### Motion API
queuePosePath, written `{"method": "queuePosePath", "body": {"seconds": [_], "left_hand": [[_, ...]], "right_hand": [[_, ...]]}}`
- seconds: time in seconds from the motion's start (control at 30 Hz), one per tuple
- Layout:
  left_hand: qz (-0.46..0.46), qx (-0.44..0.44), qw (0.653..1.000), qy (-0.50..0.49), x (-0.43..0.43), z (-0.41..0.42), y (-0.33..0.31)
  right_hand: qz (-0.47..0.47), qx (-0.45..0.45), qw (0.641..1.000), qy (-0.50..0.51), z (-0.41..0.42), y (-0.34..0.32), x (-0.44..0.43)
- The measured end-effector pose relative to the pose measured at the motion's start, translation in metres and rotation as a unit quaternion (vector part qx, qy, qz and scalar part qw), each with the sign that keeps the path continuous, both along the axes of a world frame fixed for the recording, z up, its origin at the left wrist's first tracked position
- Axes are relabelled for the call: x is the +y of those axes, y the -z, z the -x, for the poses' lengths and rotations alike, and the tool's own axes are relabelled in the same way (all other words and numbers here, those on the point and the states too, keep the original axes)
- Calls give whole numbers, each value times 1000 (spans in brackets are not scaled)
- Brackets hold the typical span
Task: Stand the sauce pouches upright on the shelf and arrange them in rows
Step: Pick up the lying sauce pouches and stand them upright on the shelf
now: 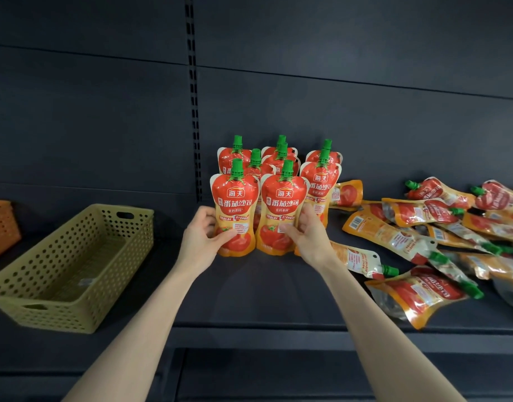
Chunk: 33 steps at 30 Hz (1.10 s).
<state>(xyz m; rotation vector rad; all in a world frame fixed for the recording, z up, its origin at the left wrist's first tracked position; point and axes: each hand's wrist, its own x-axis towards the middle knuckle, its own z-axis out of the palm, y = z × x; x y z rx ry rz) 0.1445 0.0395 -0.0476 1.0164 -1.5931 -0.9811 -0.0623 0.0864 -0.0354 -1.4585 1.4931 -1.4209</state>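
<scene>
Dark grey store shelf (264,291), slotted back panel behind. Item one: block of standing sauce pouches (278,181), green caps up, three columns running back. Front row holds two: left front pouch (234,207) and middle front pouch (283,210); the right column's front slot looks unfilled. Left hand (201,236) pinches the left front pouch at its lower edge; right hand (309,230) clasps the middle front pouch at its lower right side. Step in hand, by judgement: squaring the front row. Next move likely calls for a reach toward 3 o'clock, to the heap of lying pouches (423,236), to stand one up. At 9 o'clock: olive perforated basket (75,285), orange basket (1,224) cut off by the frame. Rear pouches mostly hidden; count uncertain. Heap runs off the right edge.
</scene>
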Motion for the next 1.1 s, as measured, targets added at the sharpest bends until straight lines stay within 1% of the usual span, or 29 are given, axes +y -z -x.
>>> {"method": "queuePosePath", "body": {"seconds": [0.13,0.23,0.37,0.43,0.5,0.6,0.77,0.83,0.97,1.03,1.1], "left_hand": [[7,-22,1000,-15,2,1,1],[29,-24,998,-49,9,2,-1],[85,-31,988,-124,20,-2,0],[115,-33,983,-142,30,0,0],[126,-25,983,-128,43,7,-2],[111,-2,990,-86,60,32,-4],[118,-31,992,-17,82,98,0],[122,-65,990,6,84,128,6],[124,-160,979,38,84,182,17],[141,-237,961,37,84,203,18],[134,-328,935,29,81,217,18]], "right_hand": [[-3,9,1000,15,-1,-1,3],[3,9,1000,26,-1,-2,9],[17,66,995,77,6,-3,20],[30,83,992,94,14,-5,28],[32,84,990,104,25,-8,38],[33,91,988,117,47,-15,50],[27,119,982,141,102,-21,67],[18,129,981,143,127,-21,73],[-19,167,976,135,182,-17,78],[-39,199,971,124,208,-14,78],[-58,243,963,99,229,-9,75]]}}
